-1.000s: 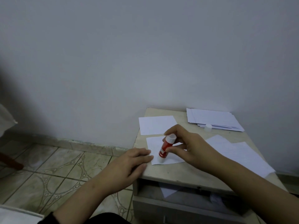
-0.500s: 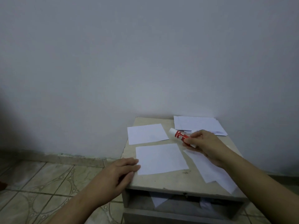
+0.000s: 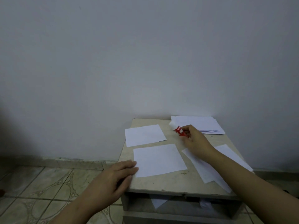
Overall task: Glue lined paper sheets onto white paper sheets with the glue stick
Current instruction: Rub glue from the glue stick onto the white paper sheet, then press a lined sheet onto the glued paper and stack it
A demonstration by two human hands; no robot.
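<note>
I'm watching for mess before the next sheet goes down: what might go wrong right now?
1. The right hand holds the glue stick close to the paper stack; it may smear the top sheet.
2. The left hand only touches the near sheet's corner, so the sheet could slide.

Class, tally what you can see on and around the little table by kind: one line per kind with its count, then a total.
Single paper sheets lying apart on the table top: 2
Paper stacks or overlapping piles: 2
Glue stick: 1
Hands: 2
Table: 1
Total: 8
</note>
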